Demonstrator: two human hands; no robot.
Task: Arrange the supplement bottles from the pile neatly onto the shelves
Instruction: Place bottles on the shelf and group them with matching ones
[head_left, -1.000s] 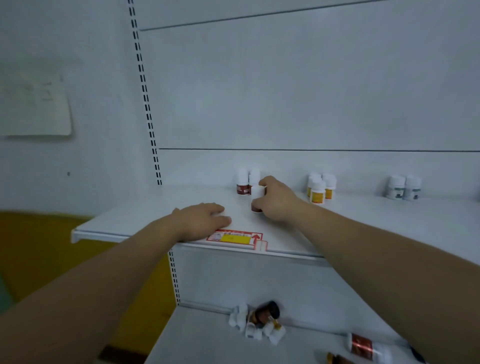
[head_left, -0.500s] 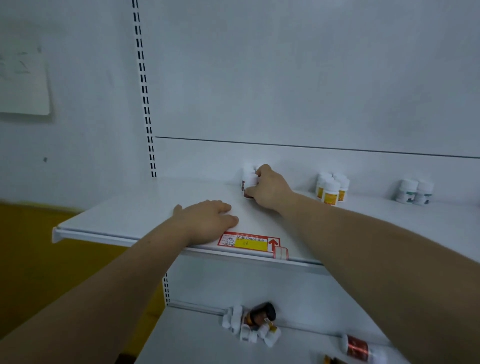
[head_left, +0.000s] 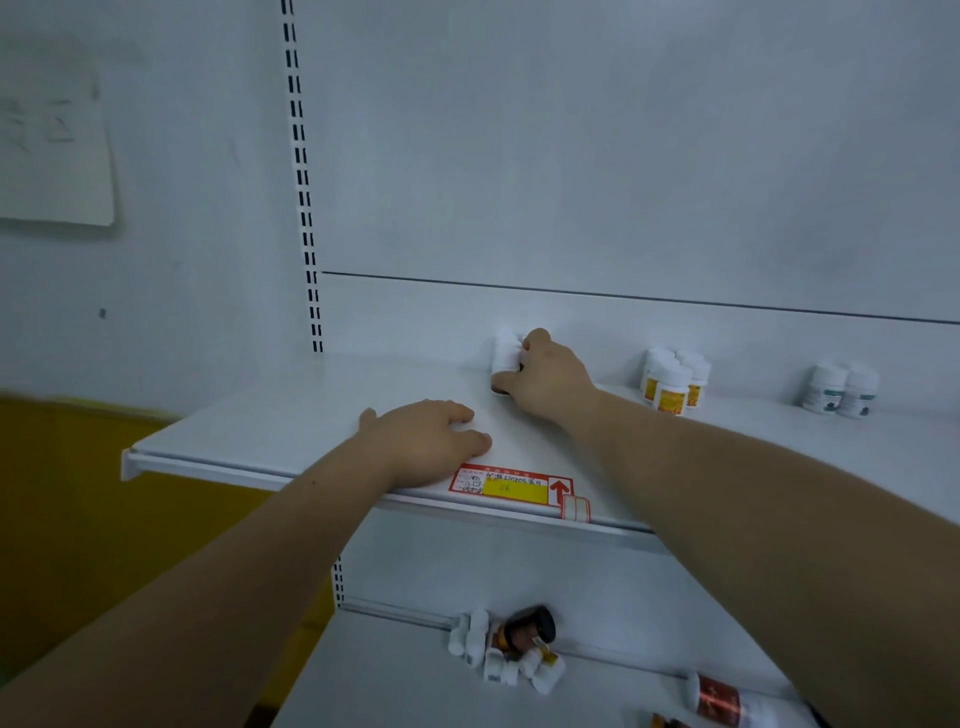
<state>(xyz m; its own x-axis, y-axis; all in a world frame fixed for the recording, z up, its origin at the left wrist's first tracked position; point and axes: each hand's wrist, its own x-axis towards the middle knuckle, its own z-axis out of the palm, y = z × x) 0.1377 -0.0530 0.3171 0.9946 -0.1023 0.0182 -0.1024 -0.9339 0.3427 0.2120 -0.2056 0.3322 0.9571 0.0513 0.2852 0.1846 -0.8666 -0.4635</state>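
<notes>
White-capped supplement bottle (head_left: 505, 356) stands upright at the back of the upper shelf (head_left: 260, 431), the right grip (head_left: 545, 382) curled round it from its right side. The left grip (head_left: 426, 441) lies flat, fingers straight, near the shelf's front edge. Yellow-labelled bottles (head_left: 672, 384) stand further right; the pile (head_left: 511, 644) lies on the lower shelf (head_left: 395, 680).

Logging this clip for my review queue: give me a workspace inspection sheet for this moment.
Surface: white upper shelf, price label at its front edge.
Job's things: white-capped bottle at shelf back; yellow-label bottles and green-label bottles upright to its right; pile lying on lower shelf.
Clutter: nothing seen.
Hands: right hand grips the white-capped bottle; left hand rests palm-down on the shelf.
Cables: nothing seen.
Surroundings: slotted upright, paper on wall.
</notes>
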